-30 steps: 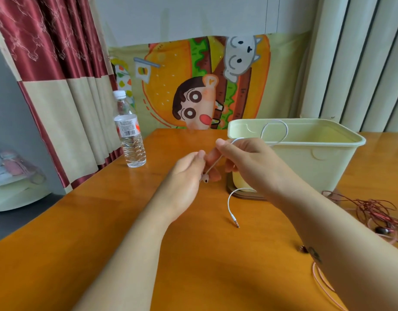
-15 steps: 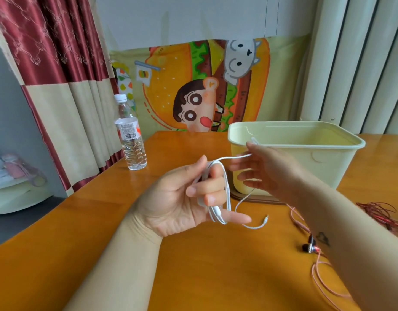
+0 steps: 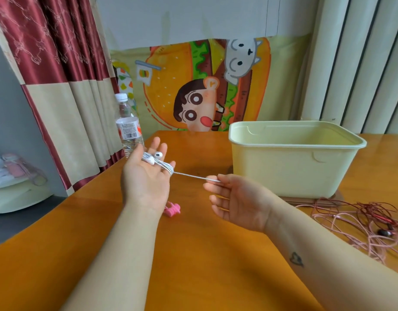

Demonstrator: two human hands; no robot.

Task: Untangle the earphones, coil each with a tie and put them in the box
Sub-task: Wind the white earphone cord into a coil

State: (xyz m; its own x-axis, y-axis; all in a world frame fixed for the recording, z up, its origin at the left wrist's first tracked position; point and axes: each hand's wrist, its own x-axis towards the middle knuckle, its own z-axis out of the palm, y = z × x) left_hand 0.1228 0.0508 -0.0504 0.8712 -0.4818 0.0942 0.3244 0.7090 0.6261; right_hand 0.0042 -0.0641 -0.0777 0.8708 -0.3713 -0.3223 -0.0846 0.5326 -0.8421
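- The left hand (image 3: 146, 182) is in the middle left of the frame, with the palm turned up. Its fingers (image 3: 157, 142) are stretched out almost straight and a little spread, not clenched.
- The white earphones (image 3: 158, 155) are coiled several times around these fingers. The two earbuds lie on the finger bases.
- From the coil, one piece of the cable (image 3: 189, 175) runs tight to the right, above the counter (image 3: 193, 254).
- The right hand (image 3: 238, 203) is in the centre, also with the palm up. Its thumb and forefinger pinch the end of this cable, and the other fingers (image 3: 213, 198) are loose and half open, holding nothing.
- A pink tie (image 3: 172, 209) lies on the counter just below the left wrist. No hand touches it.
- The pale yellow box (image 3: 294, 176) stands open at the centre right, behind the right hand. Its bottom is hidden by the near wall.
- A tangle of red and pink earphones (image 3: 362, 221) lies on the counter at the lower right, in front of the box.
- A water bottle (image 3: 128, 129) stands near the counter's left edge, behind the left hand.
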